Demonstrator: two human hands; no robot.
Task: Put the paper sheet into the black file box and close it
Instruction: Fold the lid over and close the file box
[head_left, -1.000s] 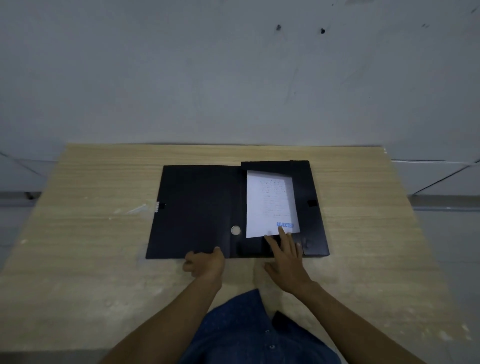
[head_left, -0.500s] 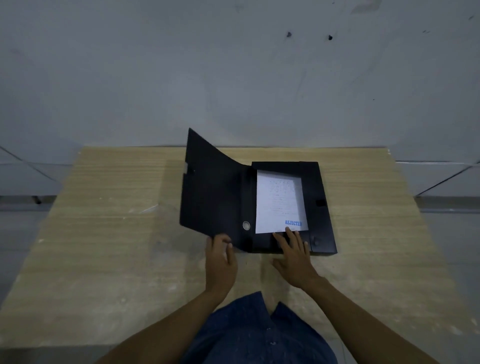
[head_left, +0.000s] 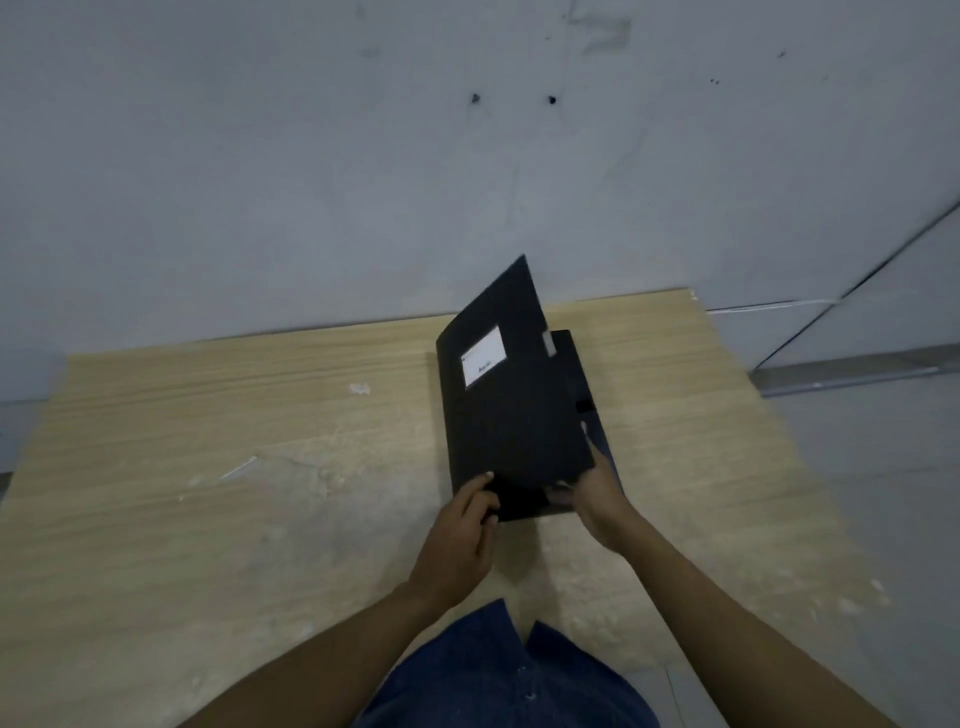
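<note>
The black file box (head_left: 519, 426) lies on the wooden table (head_left: 260, 467), right of centre. Its lid is swung over the tray, still tilted, with the far edge raised. A white label (head_left: 484, 356) shows on the lid's outer face. The paper sheet is hidden under the lid. My left hand (head_left: 462, 525) grips the lid's near left corner. My right hand (head_left: 597, 493) is at the box's near right corner, fingers under the lid's edge, touching the box. A black clasp tab (head_left: 585, 406) sticks out on the box's right side.
A grey wall (head_left: 363, 182) rises right behind the table's far edge. White scuff marks (head_left: 359, 388) dot the tabletop left of the box. The table's right edge is near the box; grey floor (head_left: 883, 493) lies beyond it.
The lid has swung from the left side up and over the tray, covering the paper. My right hand left the sheet and moved to the box's near right corner. The view tilted.
</note>
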